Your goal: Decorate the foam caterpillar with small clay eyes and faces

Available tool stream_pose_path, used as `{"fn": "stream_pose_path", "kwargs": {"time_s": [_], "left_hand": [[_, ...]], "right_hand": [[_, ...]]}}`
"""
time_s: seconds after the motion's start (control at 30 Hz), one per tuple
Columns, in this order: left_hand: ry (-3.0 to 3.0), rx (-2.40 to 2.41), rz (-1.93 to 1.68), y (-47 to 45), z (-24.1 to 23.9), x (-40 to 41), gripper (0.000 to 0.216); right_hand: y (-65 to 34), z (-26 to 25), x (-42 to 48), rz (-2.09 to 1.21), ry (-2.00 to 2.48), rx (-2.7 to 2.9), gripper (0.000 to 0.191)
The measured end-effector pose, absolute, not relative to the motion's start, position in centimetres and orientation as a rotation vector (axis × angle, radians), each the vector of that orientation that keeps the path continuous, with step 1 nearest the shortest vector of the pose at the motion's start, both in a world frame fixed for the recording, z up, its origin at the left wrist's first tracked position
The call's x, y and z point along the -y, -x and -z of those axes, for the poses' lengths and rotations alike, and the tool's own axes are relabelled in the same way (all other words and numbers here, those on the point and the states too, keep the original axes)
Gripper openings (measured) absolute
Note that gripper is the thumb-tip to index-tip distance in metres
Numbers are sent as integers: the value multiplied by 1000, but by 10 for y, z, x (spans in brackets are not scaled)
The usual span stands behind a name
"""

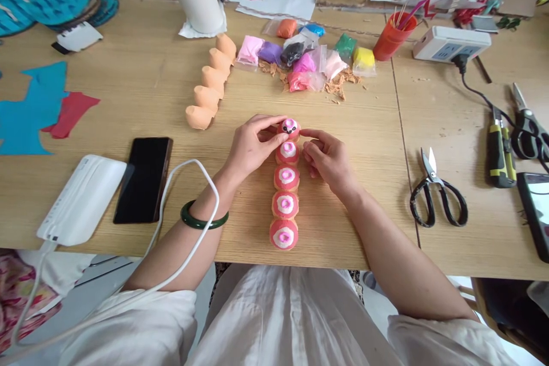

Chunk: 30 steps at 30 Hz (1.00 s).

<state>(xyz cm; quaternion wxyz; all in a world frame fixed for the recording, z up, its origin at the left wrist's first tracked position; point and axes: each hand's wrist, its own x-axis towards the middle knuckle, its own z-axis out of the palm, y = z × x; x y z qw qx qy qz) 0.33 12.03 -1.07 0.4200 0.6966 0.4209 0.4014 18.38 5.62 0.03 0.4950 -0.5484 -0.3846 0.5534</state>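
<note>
A caterpillar (286, 191) made of several red humps with pink and white clay rings lies along the wooden table (141, 86), pointing away from me. Its head segment (289, 127) carries a small black and pink face. My left hand (251, 146) curls round the head segment from the left, thumb and fingers pressing on it. My right hand (323, 157) sits on the right, its forefinger stretched out to touch the head and the other fingers curled in. A green bangle (201, 220) circles my left wrist.
A plain orange row of humps (211, 83) and bags of coloured clay (304, 54) lie beyond. A phone (143, 178) and white power bank (81, 199) with cable are at left. Scissors (435, 191), pliers (497, 151), a red cup (392, 37) and a power strip (450, 43) are at right.
</note>
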Motion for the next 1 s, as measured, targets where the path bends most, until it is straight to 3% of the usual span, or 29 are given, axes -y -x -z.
{"fn": "stream_pose_path", "kwargs": {"time_s": [0.33, 0.53, 0.8, 0.83, 0.93, 1.0], "left_hand": [[-1730, -1072, -969, 1, 7, -123, 35], [-1734, -1226, -1109, -3, 7, -121, 31], [-1890, -1125, -1332, -8, -11, -111, 22], [-1959, -1105, -1289, -7, -11, -112, 28], [-2113, -985, -1098, -3, -5, -118, 85], [-2117, -939, -969, 1, 3, -123, 108]], "right_hand": [[-190, -7, -58, -1340, 1290, 793, 22], [-201, -5, -63, -1358, 1164, 588, 26], [-204, -12, -67, -1430, 1156, 433, 13], [-204, -13, -68, -1435, 1165, 414, 16], [-206, -16, -70, -1453, 1178, 397, 21], [-207, -16, -70, -1456, 1177, 408, 20]]}}
